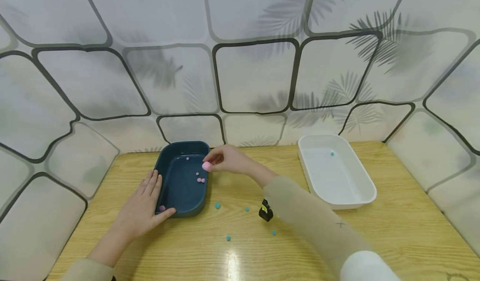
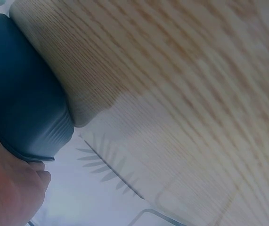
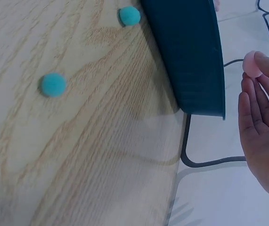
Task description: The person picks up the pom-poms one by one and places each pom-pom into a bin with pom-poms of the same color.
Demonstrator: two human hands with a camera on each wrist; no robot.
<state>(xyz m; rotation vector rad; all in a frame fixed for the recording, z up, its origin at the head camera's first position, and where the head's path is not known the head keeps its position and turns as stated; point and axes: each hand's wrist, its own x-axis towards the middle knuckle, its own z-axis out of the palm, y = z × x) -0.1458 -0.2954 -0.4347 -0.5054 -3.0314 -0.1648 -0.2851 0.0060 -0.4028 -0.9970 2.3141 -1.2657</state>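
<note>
A dark blue tray [image 1: 169, 179] with several small pink balls in it stands on the wooden table [image 1: 393, 227]. My right hand [image 1: 225, 159] pinches a pink ball [image 1: 206, 166] over the tray's right rim; the ball [image 3: 252, 64] also shows at my fingertips [image 3: 247, 96] in the right wrist view, beside the tray's wall [image 3: 191, 56]. My left hand [image 1: 144, 204] lies flat against the tray's left side, with the thumb at its near corner. In the left wrist view the tray's wall [image 2: 21, 94] and part of my palm [image 2: 9, 188] appear.
A white tray [image 1: 365, 191] with one teal ball [image 1: 331, 153] stands at the right. Several teal balls [image 1: 217, 205] lie on the table before the blue tray, two of them [image 3: 53, 84] in the right wrist view. A small black and yellow object [image 1: 265, 210] stands near my right forearm.
</note>
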